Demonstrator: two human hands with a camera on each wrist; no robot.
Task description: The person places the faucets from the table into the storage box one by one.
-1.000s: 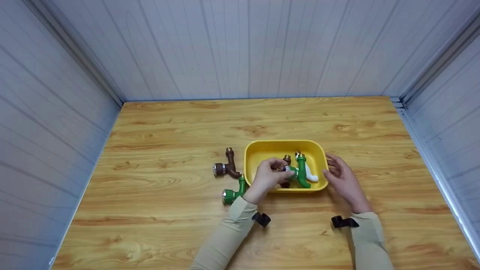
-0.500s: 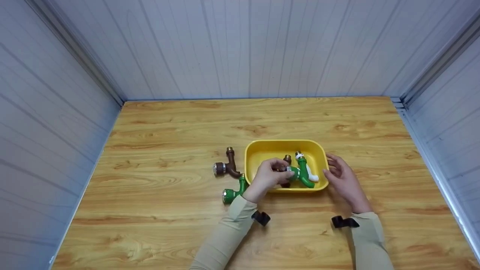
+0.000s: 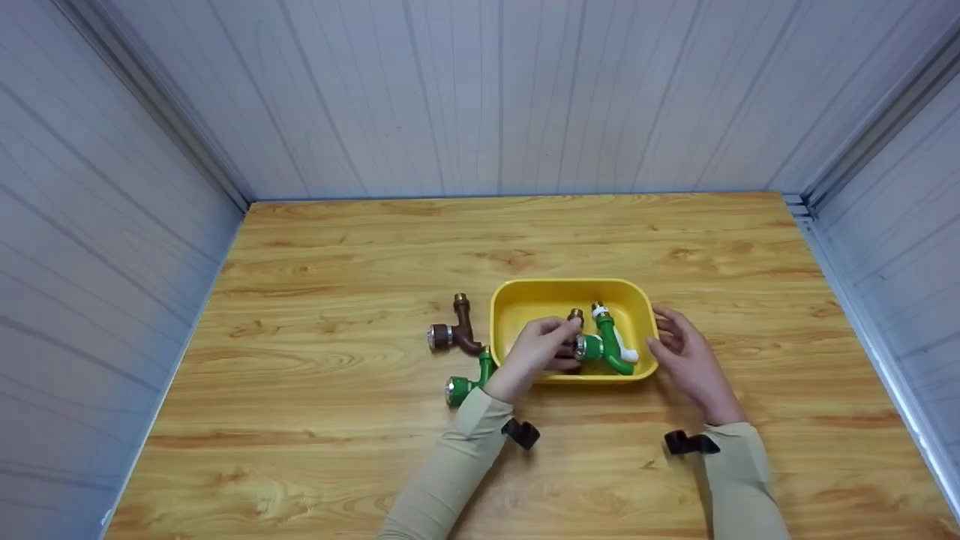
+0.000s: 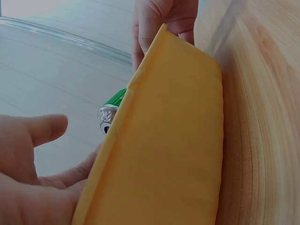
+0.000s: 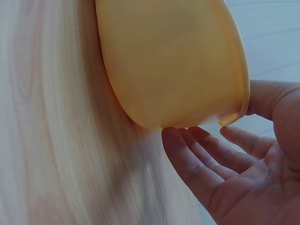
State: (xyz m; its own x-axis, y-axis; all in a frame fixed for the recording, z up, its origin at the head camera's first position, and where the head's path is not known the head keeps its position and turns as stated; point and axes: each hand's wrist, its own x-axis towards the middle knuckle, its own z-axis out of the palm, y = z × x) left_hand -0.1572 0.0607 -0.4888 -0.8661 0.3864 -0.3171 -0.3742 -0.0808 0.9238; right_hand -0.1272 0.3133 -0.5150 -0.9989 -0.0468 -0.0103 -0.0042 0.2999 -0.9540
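In the head view a yellow plastic basin (image 3: 525, 283) stands on the wooden table. Inside lie a green faucet (image 3: 611, 341), a white faucet (image 3: 626, 351) partly under it, and a brown faucet (image 3: 576, 316) mostly hidden by my left hand (image 3: 536, 351). That hand reaches over the basin's near left part, beside the green faucet's knob. Its thumb is held apart from the fingers, with a gap to the knob in the left wrist view. My right hand (image 3: 690, 356) holds the basin's right end, thumb at the rim and fingertips (image 5: 173, 136) against the outer wall.
To the left of the basin, another brown faucet (image 3: 461, 330) and another green faucet (image 3: 472, 384) lie on the table (image 3: 337, 450). The green one reaches close to the basin's near left corner, partly behind my left wrist. Panelled walls (image 3: 450, 97) border the table.
My left thumb and fingers have come off the green faucet's knob. That faucet's spout has swung a little to the right over the white faucet. The right hand stays on the basin.
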